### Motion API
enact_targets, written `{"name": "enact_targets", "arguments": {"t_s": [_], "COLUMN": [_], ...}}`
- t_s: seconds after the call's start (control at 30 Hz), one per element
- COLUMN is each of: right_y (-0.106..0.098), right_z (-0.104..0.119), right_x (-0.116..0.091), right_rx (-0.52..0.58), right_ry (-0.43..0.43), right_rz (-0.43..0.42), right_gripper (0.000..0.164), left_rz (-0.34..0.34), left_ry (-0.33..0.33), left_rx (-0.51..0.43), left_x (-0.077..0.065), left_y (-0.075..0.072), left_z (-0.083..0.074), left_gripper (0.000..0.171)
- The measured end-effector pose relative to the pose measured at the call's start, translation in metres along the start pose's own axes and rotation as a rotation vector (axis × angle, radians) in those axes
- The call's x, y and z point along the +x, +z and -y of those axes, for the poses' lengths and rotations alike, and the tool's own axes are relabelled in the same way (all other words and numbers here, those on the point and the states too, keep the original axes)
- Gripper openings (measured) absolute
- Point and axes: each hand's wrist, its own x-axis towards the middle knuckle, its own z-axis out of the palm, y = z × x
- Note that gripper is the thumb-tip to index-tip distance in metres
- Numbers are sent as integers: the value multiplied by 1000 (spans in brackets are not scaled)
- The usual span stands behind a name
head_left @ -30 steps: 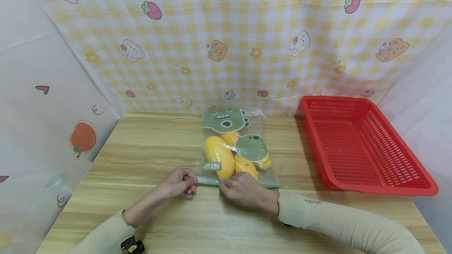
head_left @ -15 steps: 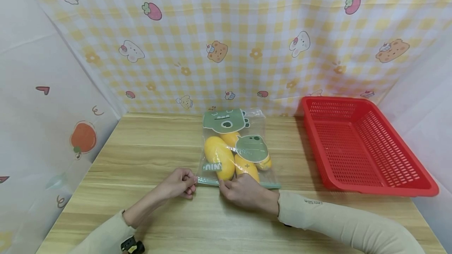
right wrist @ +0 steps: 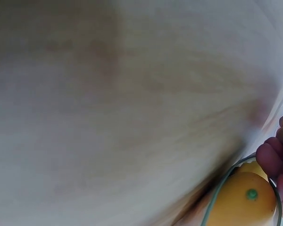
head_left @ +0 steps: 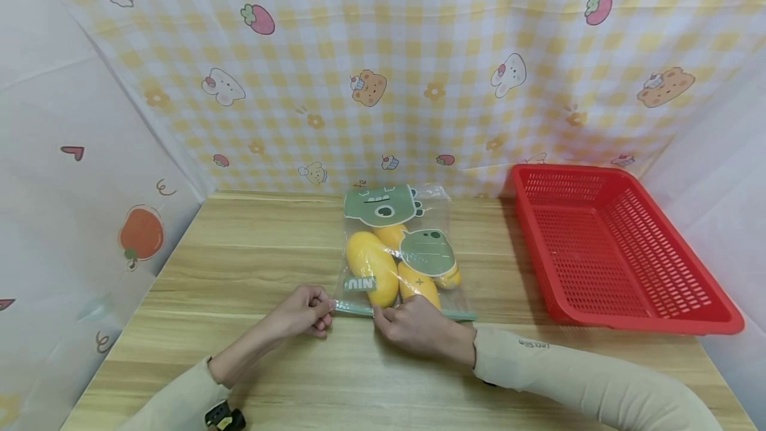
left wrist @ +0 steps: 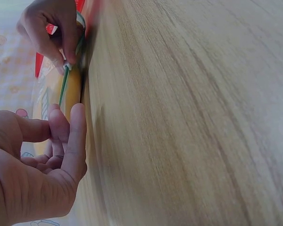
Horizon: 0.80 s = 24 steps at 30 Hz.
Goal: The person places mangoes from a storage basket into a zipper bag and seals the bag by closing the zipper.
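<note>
A clear zip bag with green dinosaur prints lies flat on the table, its green-edged mouth towards me. Several yellow mangoes are inside; in the right wrist view one mango shows a green stem spot. At the mouth's left corner, my left hand pinches the green zip strip between thumb and finger. Farther right along that strip, my right hand pinches it, with a small pale bit at its fingertips in the left wrist view. On the right side, the mouth gapes around a mango. The right hand hides part of the strip.
To the right stands a red plastic basket with perforated walls, holding nothing visible. The wooden table extends around the bag. A yellow checked curtain hangs behind it, and pale printed cloth covers the left side.
My right hand and sleeve have shifted very slightly to the right along the bag's mouth. The left hand, bag and basket have stayed in place.
</note>
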Motion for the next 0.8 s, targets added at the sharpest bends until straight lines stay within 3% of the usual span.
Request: {"name": "enact_targets", "arguments": {"t_s": [0.43, 0.8], "right_y": [-1, 2], "right_z": [-1, -3], "right_x": [-4, -8], "right_rx": [1, 12], "right_ry": [-4, -13], "right_rz": [3, -47], "right_gripper": [26, 24], "left_rz": [5, 4], "left_ry": [13, 13], "left_rx": [5, 20], "left_x": [1, 1], "left_y": [0, 0], "left_z": [2, 4], "left_gripper": [15, 14]}}
